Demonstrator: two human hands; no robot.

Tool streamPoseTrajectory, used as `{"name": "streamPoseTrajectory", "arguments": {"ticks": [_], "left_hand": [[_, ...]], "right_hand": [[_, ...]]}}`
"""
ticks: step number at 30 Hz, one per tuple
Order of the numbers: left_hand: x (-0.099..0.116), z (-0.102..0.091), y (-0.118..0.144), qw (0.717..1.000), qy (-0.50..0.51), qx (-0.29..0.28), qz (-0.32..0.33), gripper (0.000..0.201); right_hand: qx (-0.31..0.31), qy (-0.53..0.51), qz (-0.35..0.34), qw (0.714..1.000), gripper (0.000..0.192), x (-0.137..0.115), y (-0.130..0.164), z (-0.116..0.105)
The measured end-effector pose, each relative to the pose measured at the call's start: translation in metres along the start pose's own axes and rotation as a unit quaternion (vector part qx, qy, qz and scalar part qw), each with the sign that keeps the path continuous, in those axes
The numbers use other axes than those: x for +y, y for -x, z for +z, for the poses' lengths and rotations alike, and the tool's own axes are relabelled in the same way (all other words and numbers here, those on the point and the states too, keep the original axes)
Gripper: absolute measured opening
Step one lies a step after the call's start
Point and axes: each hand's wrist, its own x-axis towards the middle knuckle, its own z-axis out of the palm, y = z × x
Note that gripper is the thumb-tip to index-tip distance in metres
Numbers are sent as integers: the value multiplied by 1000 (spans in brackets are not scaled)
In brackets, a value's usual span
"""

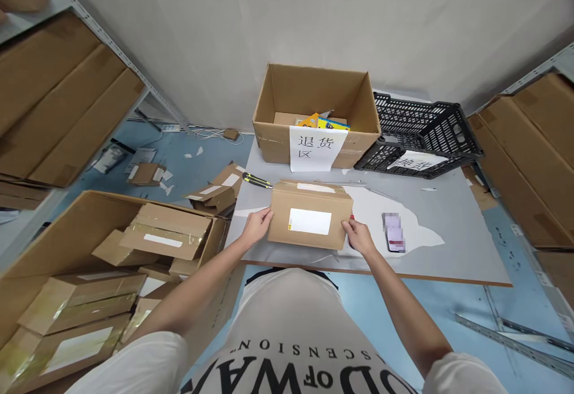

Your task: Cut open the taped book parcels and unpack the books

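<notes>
A bin [67, 244] of parcels stands left of the desk [448, 232]. The left hand [256, 226] and right hand [359, 237] clasp the ends of a sealed box [309, 222] at the desk's near edge. Squeezed only at its ends, it could slip off toward the floor. A phone [394, 232] lies just right.

open carton [314, 92], black crate [430, 128], utility knife [257, 180], phone [394, 234]

A small brown cardboard box [310, 213] sits closed on the table, gripped between both hands at its two ends. A blank white label faces the person on the near side, midway between the grips; a paler strip runs along the top.
</notes>
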Motion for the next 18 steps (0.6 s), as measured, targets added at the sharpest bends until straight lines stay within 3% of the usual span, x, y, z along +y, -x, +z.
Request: {"name": "streamPoseTrajectory", "arguments": {"ticks": [3,7,18], "left_hand": [[2,4,-14,998,22,17,-51,43],[-10,15,-31,993,55,17,-101,40],[-31,24,-42,970,199,-42,-133,62]], "right_hand": [[11,41,7,999,47,-6,-11,-4],[-9,17,52,998,48,-4,-26,0],[-35,-37,94,994,46,9,-53,7]]}}
